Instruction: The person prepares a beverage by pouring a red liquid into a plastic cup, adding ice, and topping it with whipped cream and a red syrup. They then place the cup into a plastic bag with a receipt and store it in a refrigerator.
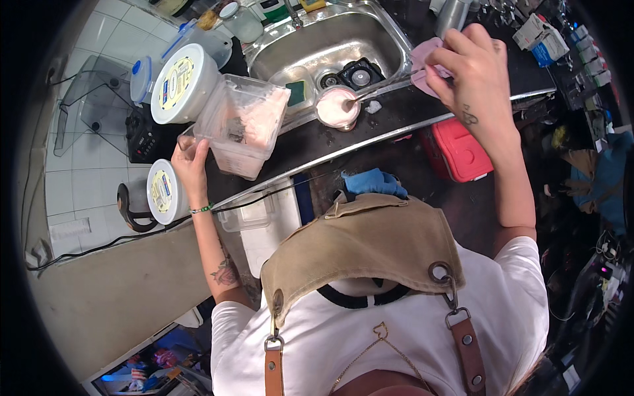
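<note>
My left hand [190,166] grips a clear square plastic jug [245,163] at its left side. The jug is tilted, and a pale pink creamy mix [265,116] coats its inside. In my right hand [470,69] are a long thin metal utensil [384,86] and a pink cloth [423,81]. The far end of the utensil dips into a small round cup [341,127] at the sink's front rim. Pink cream [334,110] fills the cup nearly to its rim. The jug is to the left of the cup, apart from it.
Behind the cup lies a steel sink [317,44] with a green sponge [297,93] and a black part [364,74] in it. White-lidded tubs [181,84] stand at left. A white lump [373,107] rests on the dark counter [317,146]. A red box [460,148] sits below, right.
</note>
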`<action>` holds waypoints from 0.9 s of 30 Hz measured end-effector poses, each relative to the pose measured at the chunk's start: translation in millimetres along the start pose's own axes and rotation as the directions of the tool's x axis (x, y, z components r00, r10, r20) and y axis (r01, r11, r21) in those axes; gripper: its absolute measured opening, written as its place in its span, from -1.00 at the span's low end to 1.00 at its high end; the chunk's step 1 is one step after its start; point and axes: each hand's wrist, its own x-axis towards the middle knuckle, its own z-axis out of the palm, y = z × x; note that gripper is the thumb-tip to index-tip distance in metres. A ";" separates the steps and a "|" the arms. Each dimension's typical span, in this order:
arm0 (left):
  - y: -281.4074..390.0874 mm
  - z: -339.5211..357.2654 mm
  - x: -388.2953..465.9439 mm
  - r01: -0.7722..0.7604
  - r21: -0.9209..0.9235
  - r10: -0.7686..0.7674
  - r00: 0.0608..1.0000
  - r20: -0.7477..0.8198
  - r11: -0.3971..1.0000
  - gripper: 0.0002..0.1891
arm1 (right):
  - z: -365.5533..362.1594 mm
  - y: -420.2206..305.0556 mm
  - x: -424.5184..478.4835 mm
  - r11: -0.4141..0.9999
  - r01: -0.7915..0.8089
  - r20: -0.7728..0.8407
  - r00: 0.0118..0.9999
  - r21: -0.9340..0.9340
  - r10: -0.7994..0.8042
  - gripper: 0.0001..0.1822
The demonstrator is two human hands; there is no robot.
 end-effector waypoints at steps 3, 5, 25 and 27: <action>-31.2 -11.3 -12.4 -0.016 -0.224 -0.001 0.997 -0.077 0.974 -0.79 | -1.2 -2.0 5.3 0.998 -0.041 0.014 0.999 -0.042 0.042 -0.88; -41.4 -7.4 -17.5 -0.045 -0.231 0.002 0.983 -0.183 0.972 -0.64 | 4.1 -3.7 9.4 0.999 -0.021 0.002 1.000 -0.032 0.021 -0.87; -84.9 -1.8 -50.8 0.130 -0.577 -0.437 0.788 -0.434 0.806 -0.14 | -2.0 -10.0 3.2 0.992 -0.116 0.112 0.986 -0.051 0.121 -0.90; -81.9 3.9 -53.3 0.150 -0.597 -0.471 0.772 -0.427 0.788 -0.13 | -0.8 5.2 -3.2 0.980 -0.195 0.166 0.966 -0.036 0.198 -0.90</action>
